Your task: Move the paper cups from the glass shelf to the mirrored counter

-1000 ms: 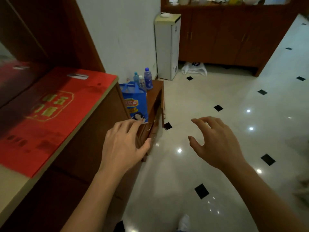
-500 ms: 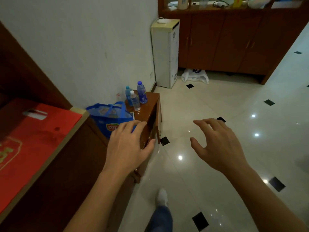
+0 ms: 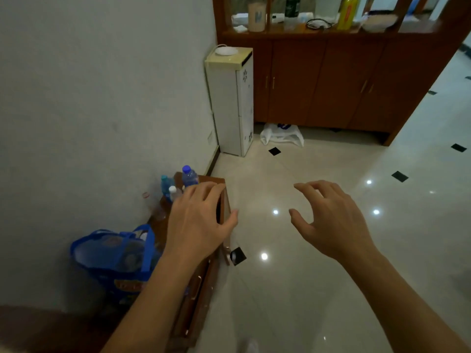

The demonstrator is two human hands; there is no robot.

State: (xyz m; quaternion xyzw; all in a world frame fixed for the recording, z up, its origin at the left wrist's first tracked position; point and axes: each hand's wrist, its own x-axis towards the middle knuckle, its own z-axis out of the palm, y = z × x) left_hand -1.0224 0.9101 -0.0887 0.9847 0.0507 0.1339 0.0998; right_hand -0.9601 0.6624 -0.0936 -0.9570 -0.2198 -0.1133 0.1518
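I see a shiny tiled floor (image 3: 318, 289) and a big brown cabinet (image 3: 331, 80) at 1 o'clock. A white water machine (image 3: 229, 103) stands at 12. A blue bag (image 3: 112, 256) sits at 8. My left hand (image 3: 201, 220) and right hand (image 3: 331, 222) are spread loose and hold nothing. A tan cup (image 3: 257, 19) stands on the cabinet top; I cannot tell if it is paper.

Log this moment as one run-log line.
left hand: open, empty, before low wooden stand | right hand: open, empty, above tiled floor | paper cups: none held | ahead: water dispenser, wooden cabinet
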